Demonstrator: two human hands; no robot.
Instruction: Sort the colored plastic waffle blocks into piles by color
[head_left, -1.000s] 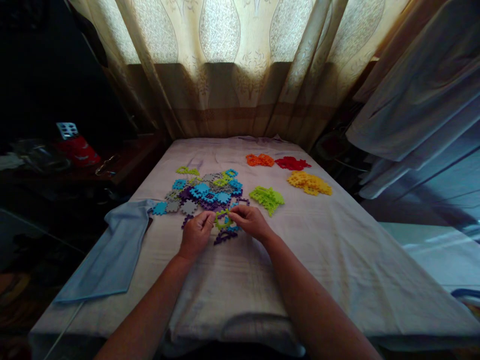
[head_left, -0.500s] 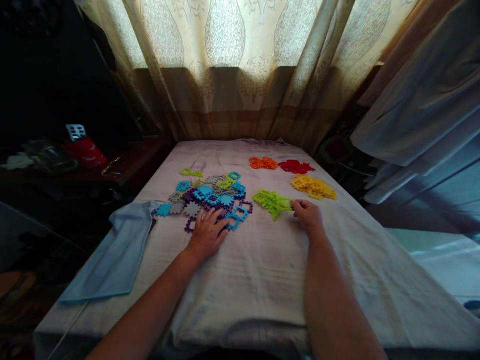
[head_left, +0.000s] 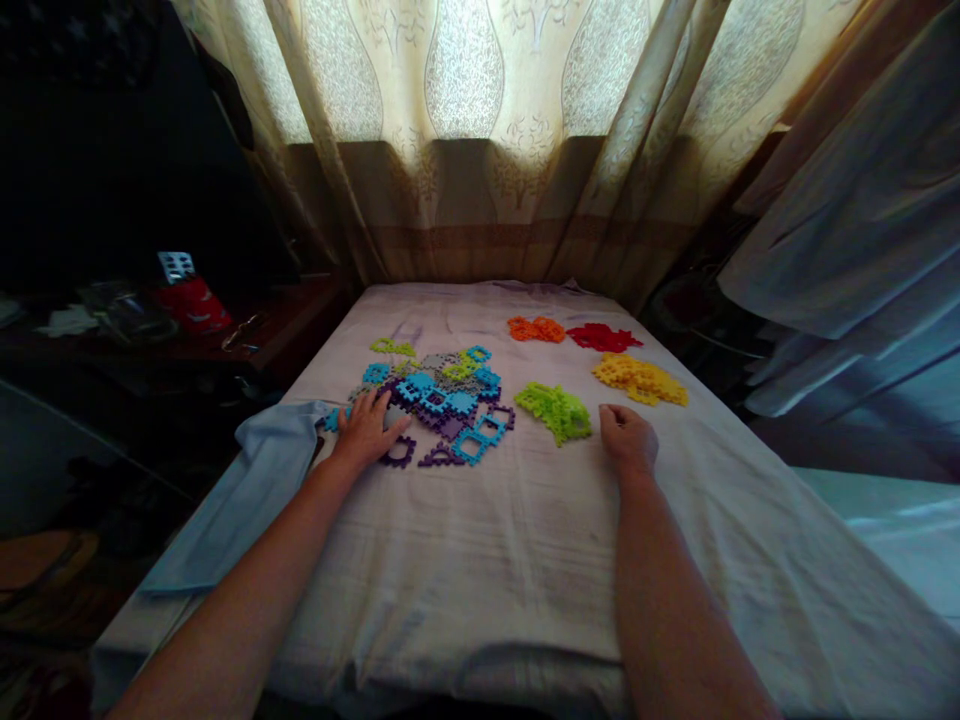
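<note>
My left hand (head_left: 365, 430) lies with fingers spread on the left side of a mixed pile of toothed plastic building pieces (head_left: 435, 400). Blue, purple, grey and some lime green pieces make up that pile, and part of it is covered by the hand. On the cloth right of the lime green pile (head_left: 555, 410) rests my right hand (head_left: 628, 437), its fingers curled into a loose fist, apart from the pieces. Nothing shows in its fingers. Farther back are an orange pile (head_left: 535, 328), a red pile (head_left: 603, 337) and a yellow pile (head_left: 640, 379).
A pale cloth (head_left: 480, 560) covers the table. Light blue fabric (head_left: 255, 500) hangs over its left edge. A dark side table on the left bears a red container (head_left: 193, 305) and a glass vessel (head_left: 131, 318). Curtains (head_left: 465, 200) stand behind; clothes (head_left: 840, 220) hang at right.
My left hand has slid left across the mixed pile, uncovering purple pieces. My right hand has let go of the lime green pile and closed beside it. The view has shifted slightly.
</note>
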